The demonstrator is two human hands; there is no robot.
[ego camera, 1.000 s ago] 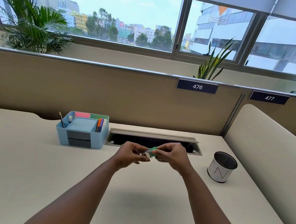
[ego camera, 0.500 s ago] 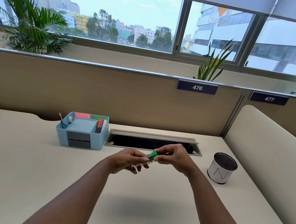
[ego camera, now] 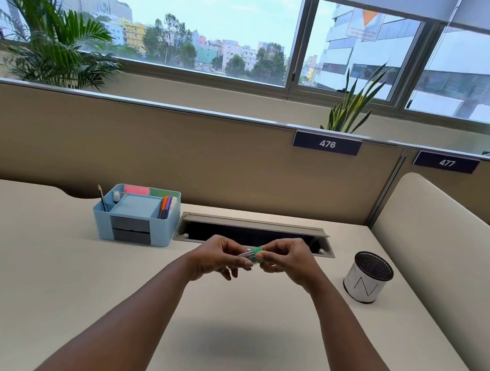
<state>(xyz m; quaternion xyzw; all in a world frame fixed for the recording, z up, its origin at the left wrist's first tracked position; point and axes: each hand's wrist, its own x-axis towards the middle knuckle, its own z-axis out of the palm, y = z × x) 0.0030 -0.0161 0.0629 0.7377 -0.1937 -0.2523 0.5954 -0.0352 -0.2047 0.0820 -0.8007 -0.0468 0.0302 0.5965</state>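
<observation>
Most of the pen (ego camera: 251, 254) is hidden by the fingers round it. Only a short clear stretch of barrel and a green cap (ego camera: 258, 251) are seen, and whether the cap is fully seated cannot be told. The pen is held in the air over the desk (ego camera: 47, 270), just in front of the cable slot (ego camera: 255, 235). The clear barrel is pinched by the left hand (ego camera: 218, 258) between thumb and forefinger. The cap end is pinched in the curled fingers of the right hand (ego camera: 288, 261). The hands are nearly touching. Both forearms are cut off by the lower frame edge.

A blue organizer (ego camera: 136, 216) is set just left of the slot. A pencil (ego camera: 102, 197) is stood in its left compartment, and beside it is a small white thing too small to identify. Pink notes (ego camera: 136, 190) are kept at the back, and orange and purple markers (ego camera: 166, 207) on the right. Two grey drawers are fitted in its front. The inside of the mesh-topped cup (ego camera: 367, 276) at the right cannot be seen.

The desk is closed off at the back by a partition (ego camera: 180, 154) and at the right by a rounded divider (ego camera: 442, 251), near which the cup is stood. A broad stretch of desk is left open beneath the forearms and to the organizer's left.
</observation>
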